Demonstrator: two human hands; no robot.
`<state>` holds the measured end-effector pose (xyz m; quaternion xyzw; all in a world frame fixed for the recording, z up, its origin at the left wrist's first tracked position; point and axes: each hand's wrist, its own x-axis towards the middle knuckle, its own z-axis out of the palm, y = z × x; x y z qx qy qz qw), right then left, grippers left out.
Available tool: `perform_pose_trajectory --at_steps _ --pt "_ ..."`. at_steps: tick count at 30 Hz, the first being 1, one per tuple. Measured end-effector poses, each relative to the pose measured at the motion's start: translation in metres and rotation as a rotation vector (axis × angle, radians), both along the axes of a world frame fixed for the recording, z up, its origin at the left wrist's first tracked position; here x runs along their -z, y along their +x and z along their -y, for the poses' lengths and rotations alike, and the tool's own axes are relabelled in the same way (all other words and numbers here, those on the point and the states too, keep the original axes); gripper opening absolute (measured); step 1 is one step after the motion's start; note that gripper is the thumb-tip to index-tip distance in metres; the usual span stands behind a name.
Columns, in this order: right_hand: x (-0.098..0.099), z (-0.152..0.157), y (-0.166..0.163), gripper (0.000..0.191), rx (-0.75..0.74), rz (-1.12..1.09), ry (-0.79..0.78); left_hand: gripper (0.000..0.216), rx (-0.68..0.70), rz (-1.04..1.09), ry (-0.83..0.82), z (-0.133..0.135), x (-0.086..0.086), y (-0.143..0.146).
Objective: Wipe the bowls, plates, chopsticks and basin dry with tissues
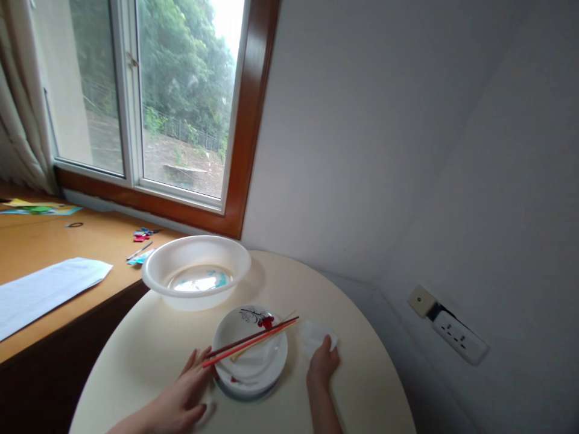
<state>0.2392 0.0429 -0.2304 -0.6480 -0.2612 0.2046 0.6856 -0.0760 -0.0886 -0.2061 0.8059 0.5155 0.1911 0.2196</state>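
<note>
A white plate [260, 369] with a red and black floral pattern sits on a round table [362, 386], seemingly atop other dishware. Across it lie chopsticks [226, 354], dark red, orange-red and pale. My left hand [187, 389] is at the plate's left side, fingers stretched and apart, with fingertips by the chopsticks' near ends. Whether it touches them or the rim I cannot tell. To the right of the plate, my right hand [323, 361] pinches a thin white cloth or tissue [314, 337], held low at the tabletop.
A translucent white basin [194, 301] with water in it stands behind the plate. On the left, a wooden desk [104, 241] bears white paper [49, 289], scissors [145, 231] and coloured scraps. A wall socket [459, 337] is at the right, a window [181, 108] behind.
</note>
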Motion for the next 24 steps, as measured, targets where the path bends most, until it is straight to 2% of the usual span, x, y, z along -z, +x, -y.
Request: perform_pose_trajectory --at_steps 4,10,13,15,18,21,24 --pt "0.0 0.0 0.0 0.066 0.006 0.006 0.0 0.067 -0.024 0.038 -0.118 0.006 0.002 -0.011" --pt "-0.001 0.001 -0.002 0.069 -0.017 0.003 -0.007 0.056 0.018 0.18 -0.147 0.017 -0.018 -0.023" --pt "-0.002 0.002 -0.003 0.066 -0.027 -0.003 0.0 0.044 -0.092 0.212 -0.128 0.022 -0.027 -0.032" --pt "-0.002 0.002 -0.003 0.064 -0.029 -0.008 0.003 0.036 -0.194 0.224 -0.049 0.023 -0.034 -0.037" --pt "-0.001 0.001 -0.003 0.062 -0.031 -0.018 0.01 0.032 -0.27 0.233 0.101 0.023 -0.052 -0.042" --pt "0.0 0.0 -0.004 0.059 -0.034 -0.026 0.022 0.03 -0.257 0.234 0.169 0.02 -0.078 -0.037" --pt "0.0 0.0 -0.004 0.058 -0.035 -0.028 0.028 0.03 -0.248 0.242 0.198 0.015 -0.104 -0.02"
